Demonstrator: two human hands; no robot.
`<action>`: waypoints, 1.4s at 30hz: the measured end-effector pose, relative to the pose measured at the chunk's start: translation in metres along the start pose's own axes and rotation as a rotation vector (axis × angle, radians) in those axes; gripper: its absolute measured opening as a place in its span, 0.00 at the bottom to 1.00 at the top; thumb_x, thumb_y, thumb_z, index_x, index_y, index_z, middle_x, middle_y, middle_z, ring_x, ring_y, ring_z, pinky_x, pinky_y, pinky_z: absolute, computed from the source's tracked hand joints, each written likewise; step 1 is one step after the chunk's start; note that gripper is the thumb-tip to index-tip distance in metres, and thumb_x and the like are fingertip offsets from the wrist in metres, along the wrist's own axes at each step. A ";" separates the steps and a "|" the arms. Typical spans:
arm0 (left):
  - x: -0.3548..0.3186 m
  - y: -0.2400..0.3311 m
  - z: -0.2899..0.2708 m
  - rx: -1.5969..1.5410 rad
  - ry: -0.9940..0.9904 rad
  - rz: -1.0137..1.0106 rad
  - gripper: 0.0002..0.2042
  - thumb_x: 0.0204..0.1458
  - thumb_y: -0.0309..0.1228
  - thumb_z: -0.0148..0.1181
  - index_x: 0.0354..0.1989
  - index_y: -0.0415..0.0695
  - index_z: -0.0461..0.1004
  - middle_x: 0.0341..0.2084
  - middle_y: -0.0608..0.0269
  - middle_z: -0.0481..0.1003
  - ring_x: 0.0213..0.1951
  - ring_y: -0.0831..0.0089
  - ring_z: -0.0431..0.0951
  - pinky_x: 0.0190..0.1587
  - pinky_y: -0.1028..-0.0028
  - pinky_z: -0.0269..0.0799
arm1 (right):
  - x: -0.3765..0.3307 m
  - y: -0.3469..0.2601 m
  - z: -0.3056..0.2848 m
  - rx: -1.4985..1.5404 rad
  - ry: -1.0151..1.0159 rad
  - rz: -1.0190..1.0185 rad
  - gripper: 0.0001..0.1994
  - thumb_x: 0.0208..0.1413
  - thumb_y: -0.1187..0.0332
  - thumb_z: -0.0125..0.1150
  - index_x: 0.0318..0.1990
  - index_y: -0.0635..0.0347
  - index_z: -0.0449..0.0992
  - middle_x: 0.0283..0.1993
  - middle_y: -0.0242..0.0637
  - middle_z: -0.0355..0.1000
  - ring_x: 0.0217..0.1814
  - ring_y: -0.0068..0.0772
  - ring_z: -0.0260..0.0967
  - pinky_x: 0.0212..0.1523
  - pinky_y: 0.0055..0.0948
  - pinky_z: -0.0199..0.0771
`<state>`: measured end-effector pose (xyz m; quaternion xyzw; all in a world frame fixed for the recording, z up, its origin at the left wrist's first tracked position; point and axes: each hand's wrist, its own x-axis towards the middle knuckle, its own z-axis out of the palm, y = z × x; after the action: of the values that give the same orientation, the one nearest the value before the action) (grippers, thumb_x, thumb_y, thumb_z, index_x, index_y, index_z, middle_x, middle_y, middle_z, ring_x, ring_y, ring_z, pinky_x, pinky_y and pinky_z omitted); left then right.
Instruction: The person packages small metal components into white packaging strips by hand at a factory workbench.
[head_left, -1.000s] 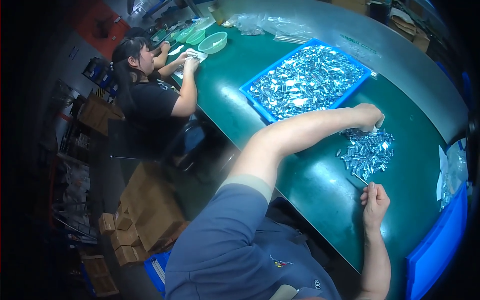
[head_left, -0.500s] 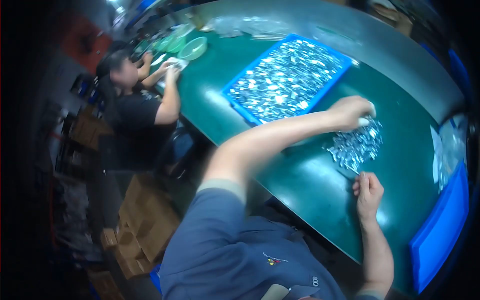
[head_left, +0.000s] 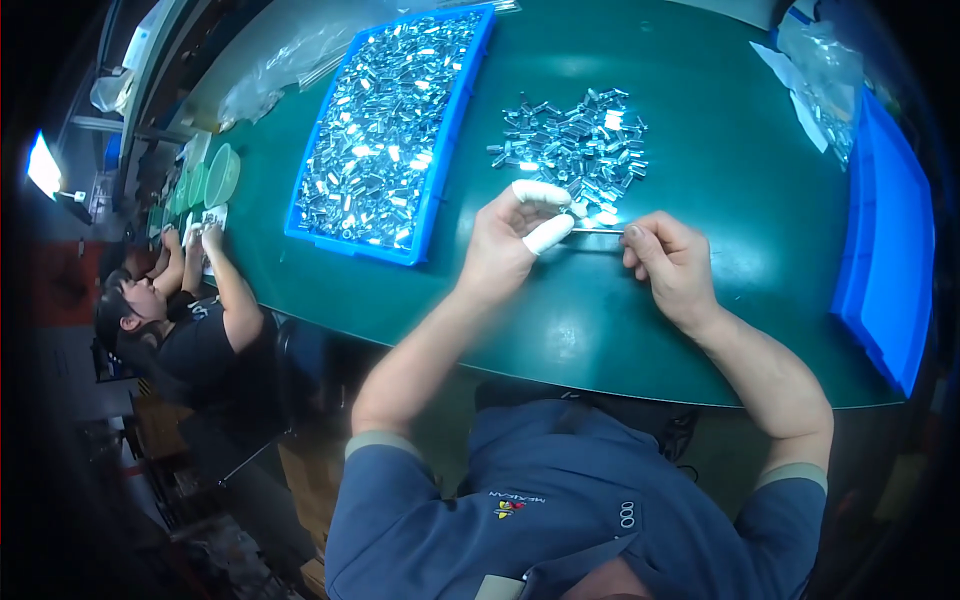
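A loose pile of small shiny metal pieces (head_left: 585, 145) lies on the green tabletop, just beyond my hands. My left hand (head_left: 507, 240) has white finger covers on its thumb and forefinger. Those two fingertips are curled toward each other at the pile's near edge; what sits between them is too small to make out against the pile. My right hand (head_left: 675, 268) is closed on a thin metal rod (head_left: 600, 231). The rod points left, and its far end reaches the left thumb tip.
A blue tray (head_left: 428, 205) full of similar pieces stands left of the pile on the green table (head_left: 560, 345). At the right edge leans a blue bin or lid (head_left: 885, 250), beside clear plastic bags (head_left: 825, 70). A co-worker (head_left: 190, 330) sits at the far left near green bowls (head_left: 222, 178).
My left hand has come back from over the pile to its near edge, meeting the rod in my right hand. The whole view has turned and shifted.
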<state>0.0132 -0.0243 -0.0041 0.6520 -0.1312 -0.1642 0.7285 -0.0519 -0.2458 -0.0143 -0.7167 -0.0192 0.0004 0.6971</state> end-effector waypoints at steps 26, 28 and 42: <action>-0.012 -0.015 0.004 -0.198 -0.096 -0.027 0.10 0.60 0.23 0.62 0.50 0.39 0.74 0.40 0.61 0.81 0.43 0.75 0.81 0.47 0.74 0.77 | -0.003 0.001 0.002 -0.091 -0.045 -0.025 0.17 0.70 0.64 0.55 0.30 0.66 0.77 0.23 0.32 0.73 0.21 0.17 0.67 0.23 0.19 0.66; -0.013 -0.015 0.002 -0.181 -0.102 -0.026 0.09 0.61 0.23 0.61 0.49 0.39 0.74 0.40 0.62 0.81 0.42 0.75 0.81 0.46 0.75 0.77 | -0.002 0.003 0.004 -0.077 -0.041 -0.045 0.13 0.68 0.67 0.57 0.31 0.67 0.77 0.25 0.33 0.74 0.22 0.18 0.67 0.23 0.20 0.67; -0.020 -0.017 0.016 -0.033 -0.175 -0.014 0.08 0.60 0.24 0.63 0.46 0.39 0.72 0.38 0.64 0.77 0.41 0.79 0.79 0.46 0.75 0.77 | -0.008 -0.004 0.006 -0.297 -0.122 -0.145 0.16 0.68 0.67 0.56 0.28 0.67 0.78 0.24 0.36 0.75 0.21 0.22 0.70 0.21 0.22 0.68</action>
<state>-0.0121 -0.0321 -0.0186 0.6239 -0.1871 -0.2276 0.7238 -0.0602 -0.2401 -0.0104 -0.8071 -0.1129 -0.0095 0.5795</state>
